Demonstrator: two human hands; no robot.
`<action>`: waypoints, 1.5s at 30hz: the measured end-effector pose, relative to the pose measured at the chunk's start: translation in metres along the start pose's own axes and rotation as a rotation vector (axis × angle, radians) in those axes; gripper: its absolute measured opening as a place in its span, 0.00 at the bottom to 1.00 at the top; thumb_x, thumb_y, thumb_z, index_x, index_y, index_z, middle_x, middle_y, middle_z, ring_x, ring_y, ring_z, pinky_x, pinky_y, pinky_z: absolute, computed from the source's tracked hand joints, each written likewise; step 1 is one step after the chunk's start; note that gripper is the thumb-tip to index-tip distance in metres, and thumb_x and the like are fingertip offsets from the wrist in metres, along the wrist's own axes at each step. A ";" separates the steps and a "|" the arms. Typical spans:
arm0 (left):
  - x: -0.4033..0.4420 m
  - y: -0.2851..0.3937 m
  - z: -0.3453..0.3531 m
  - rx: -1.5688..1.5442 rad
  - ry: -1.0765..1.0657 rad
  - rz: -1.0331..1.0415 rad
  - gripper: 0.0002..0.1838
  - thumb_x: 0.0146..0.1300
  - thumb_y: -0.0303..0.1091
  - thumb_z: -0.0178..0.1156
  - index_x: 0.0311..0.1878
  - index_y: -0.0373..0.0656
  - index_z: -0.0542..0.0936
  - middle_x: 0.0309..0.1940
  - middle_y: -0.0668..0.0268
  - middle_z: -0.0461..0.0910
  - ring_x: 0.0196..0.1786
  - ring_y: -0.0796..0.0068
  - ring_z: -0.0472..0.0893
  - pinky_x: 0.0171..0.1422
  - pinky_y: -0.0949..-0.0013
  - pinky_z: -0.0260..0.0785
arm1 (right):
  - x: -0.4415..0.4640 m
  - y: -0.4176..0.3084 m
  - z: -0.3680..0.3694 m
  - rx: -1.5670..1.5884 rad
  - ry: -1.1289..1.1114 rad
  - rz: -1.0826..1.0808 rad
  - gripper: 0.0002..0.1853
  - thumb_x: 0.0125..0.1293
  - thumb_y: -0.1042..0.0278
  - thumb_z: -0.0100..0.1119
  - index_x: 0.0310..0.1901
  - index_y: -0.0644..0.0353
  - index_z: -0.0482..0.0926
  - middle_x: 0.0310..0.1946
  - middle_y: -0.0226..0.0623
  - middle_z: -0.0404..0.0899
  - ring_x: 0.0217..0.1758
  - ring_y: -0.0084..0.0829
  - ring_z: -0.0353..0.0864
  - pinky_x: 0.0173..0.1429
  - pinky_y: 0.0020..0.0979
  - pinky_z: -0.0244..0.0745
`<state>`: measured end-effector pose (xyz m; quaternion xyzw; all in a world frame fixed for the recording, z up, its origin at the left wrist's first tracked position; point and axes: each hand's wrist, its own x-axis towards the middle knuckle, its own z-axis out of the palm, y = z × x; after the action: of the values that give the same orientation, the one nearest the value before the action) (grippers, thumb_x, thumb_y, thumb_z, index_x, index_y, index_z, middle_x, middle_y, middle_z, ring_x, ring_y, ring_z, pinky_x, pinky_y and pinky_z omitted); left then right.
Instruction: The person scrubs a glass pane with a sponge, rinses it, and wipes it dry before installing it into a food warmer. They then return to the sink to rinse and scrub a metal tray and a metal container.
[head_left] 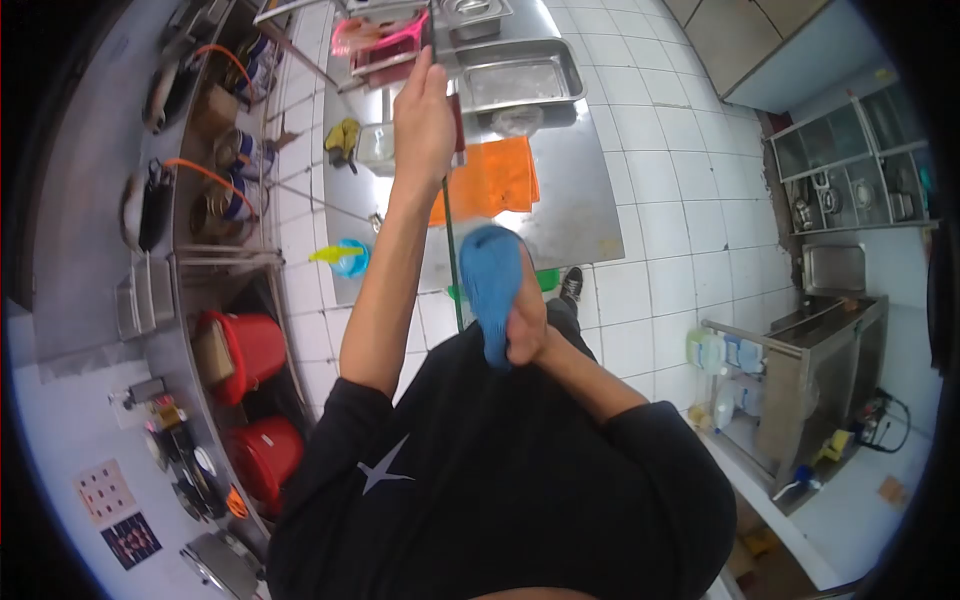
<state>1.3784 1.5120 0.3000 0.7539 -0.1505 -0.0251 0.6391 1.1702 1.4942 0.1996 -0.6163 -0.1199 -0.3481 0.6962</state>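
Note:
My left hand (424, 125) reaches forward over the steel table, laid along the top of a thin upright panel (449, 225) with a dark green edge, which looks like glass. Its fingers point away from me and its thumb is hidden; it appears to grip the edge. Close to my body, my right hand (528, 310) is closed on a bunched blue cloth (490, 275), right beside the panel's near end. An orange cloth (490, 180) lies on the table between the two hands.
On the steel table (580, 215) are a steel tray (520, 78), a pink-rimmed basket (385, 45), a yellow-and-black cloth (343, 140) and a blue spray bottle (350, 260) with a yellow head. Shelving with red buckets (245, 350) stands left; a steel cart (800, 400) stands right.

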 end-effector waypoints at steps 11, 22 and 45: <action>0.010 -0.013 0.024 -0.124 0.011 0.183 0.28 0.69 0.33 0.45 0.70 0.30 0.64 0.72 0.44 0.60 0.76 0.54 0.59 0.77 0.65 0.49 | 0.087 -0.070 0.026 -0.649 -0.035 0.127 0.29 0.58 0.77 0.55 0.62 0.70 0.63 0.52 0.60 0.66 0.61 0.55 0.62 0.71 0.46 0.52; 0.006 -0.034 0.014 -0.442 -0.121 0.141 0.28 0.76 0.41 0.40 0.73 0.36 0.61 0.75 0.59 0.58 0.78 0.68 0.53 0.79 0.69 0.41 | 0.160 -0.055 0.012 -0.981 -0.089 0.338 0.19 0.60 0.67 0.57 0.46 0.72 0.68 0.43 0.64 0.73 0.45 0.61 0.77 0.49 0.52 0.72; -0.069 0.006 -0.023 0.224 -0.287 0.243 0.40 0.74 0.55 0.38 0.78 0.40 0.43 0.79 0.48 0.36 0.79 0.40 0.30 0.74 0.33 0.19 | 0.190 0.031 -0.044 -0.226 0.112 0.676 0.19 0.74 0.55 0.49 0.46 0.66 0.77 0.32 0.31 0.79 0.30 0.18 0.75 0.34 0.24 0.71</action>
<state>1.3163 1.5506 0.2994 0.7851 -0.3314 -0.0380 0.5218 1.3171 1.3886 0.2796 -0.6741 0.1682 -0.1426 0.7049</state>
